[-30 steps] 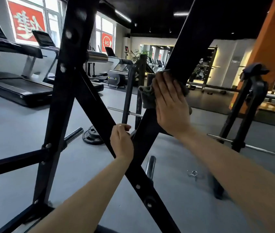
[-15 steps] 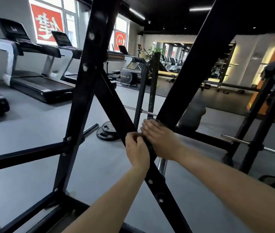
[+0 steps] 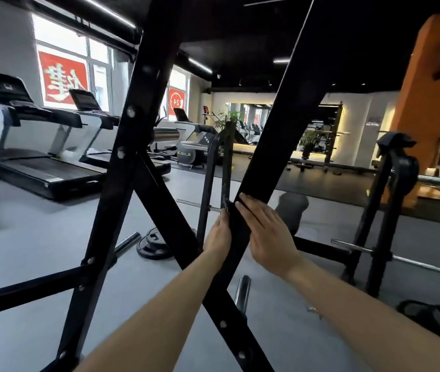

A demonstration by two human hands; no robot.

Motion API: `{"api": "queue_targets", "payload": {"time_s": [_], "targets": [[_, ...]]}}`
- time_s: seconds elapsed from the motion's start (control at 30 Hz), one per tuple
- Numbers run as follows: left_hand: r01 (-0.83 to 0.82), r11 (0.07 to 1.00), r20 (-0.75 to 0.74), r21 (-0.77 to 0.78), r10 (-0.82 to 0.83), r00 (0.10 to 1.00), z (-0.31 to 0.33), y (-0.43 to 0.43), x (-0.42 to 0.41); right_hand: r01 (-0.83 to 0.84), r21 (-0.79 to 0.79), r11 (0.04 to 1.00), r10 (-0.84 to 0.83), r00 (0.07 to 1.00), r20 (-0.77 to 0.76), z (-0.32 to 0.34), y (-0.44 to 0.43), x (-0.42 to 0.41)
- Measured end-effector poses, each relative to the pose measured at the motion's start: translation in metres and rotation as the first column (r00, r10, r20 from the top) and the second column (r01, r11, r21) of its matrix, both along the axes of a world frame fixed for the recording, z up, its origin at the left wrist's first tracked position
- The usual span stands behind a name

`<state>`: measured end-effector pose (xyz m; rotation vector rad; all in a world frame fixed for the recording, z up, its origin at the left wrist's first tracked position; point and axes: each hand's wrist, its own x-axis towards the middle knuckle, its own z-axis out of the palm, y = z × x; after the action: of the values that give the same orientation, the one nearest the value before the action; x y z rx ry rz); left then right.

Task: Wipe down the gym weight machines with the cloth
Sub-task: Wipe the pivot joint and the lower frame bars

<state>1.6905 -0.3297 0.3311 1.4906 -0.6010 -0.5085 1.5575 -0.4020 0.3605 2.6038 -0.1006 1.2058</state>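
**Black steel brace under both hands; cloth barely visible**

Right fingertips (image 3: 243, 201) lie straight and together, flat on the face of the rising diagonal brace (image 3: 275, 130). Left fingertips (image 3: 223, 214) lie straight and close together along that brace's left edge. The left thumb is hidden.

Between the two sets of fingers a dark flap, apparently the cloth (image 3: 227, 205), lies against the brace just above its crossing with a second brace (image 3: 165, 210). The flap's colour merges with the painted steel. Its extent cannot be made out, nor whether either hand pinches it.

The right hand (image 3: 267, 237) rests palm-down on the brace. The left hand (image 3: 217, 236) shows only its back.

Half a second ago the left fingers were curled round the crossing; they are now straightened. One second ago the cloth showed grey, bunched under the right hand higher on the same brace.

The frame is matt black, with bolt heads along an upright (image 3: 122, 157). Its top is cut off by the picture edge. Beyond it, weight plates (image 3: 154, 245) lie on the grey floor (image 3: 25, 251), and treadmills (image 3: 39, 165) stand by the windows.
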Motion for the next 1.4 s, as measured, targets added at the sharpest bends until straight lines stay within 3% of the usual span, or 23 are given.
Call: {"api": "queue_targets", "payload": {"time_s": [0.2, 0.4, 0.5, 0.63, 0.77, 0.9, 1.1, 1.2, 1.4], "targets": [[-0.009, 0.991, 0.124, -0.132, 0.026, 0.992, 0.061, -0.007, -0.024, -0.024, 0.304, 0.953, -0.095, 0.924, 0.37, 0.056, 0.009, -0.014], [0.172, 0.904, 0.279, -0.392, -0.062, 0.958, 0.195, -0.035, -0.047, -0.154, 0.347, 0.925, -0.076, 0.819, 0.568, 0.121, 0.019, -0.018], [0.199, 0.889, 0.29, -0.412, -0.079, 0.954, 0.205, -0.041, -0.037, -0.212, 0.323, 0.922, -0.045, 0.772, 0.634, 0.134, 0.025, -0.015], [0.184, 0.923, 0.315, -0.339, -0.073, 0.946, 0.16, -0.041, -0.018, -0.188, 0.303, 0.934, -0.05, 0.771, 0.635, 0.128, 0.017, -0.021], [0.141, 0.935, 0.282, -0.326, -0.046, 0.958, 0.141, -0.044, -0.011, -0.108, 0.446, 0.889, -0.163, 0.835, 0.526, 0.127, 0.007, -0.031], [0.209, 0.881, 0.311, -0.425, -0.075, 0.948, 0.204, -0.027, -0.046, -0.199, 0.5, 0.843, -0.081, 0.872, 0.483, 0.165, 0.012, -0.046], [0.311, 0.803, 0.49, -0.509, -0.028, 0.872, 0.323, 0.005, -0.101, -0.361, 0.477, 0.801, -0.027, 0.775, 0.631, 0.231, 0.027, -0.06], [0.362, 0.764, 0.561, -0.534, 0.0, 0.828, 0.372, 0.028, -0.131, -0.366, 0.439, 0.82, -0.04, 0.729, 0.683, 0.256, 0.035, -0.064], [0.309, 0.753, 0.621, -0.58, 0.164, 0.767, 0.413, 0.052, -0.16, -0.473, 0.322, 0.82, 0.081, 0.653, 0.753, 0.287, 0.054, -0.09]]}}
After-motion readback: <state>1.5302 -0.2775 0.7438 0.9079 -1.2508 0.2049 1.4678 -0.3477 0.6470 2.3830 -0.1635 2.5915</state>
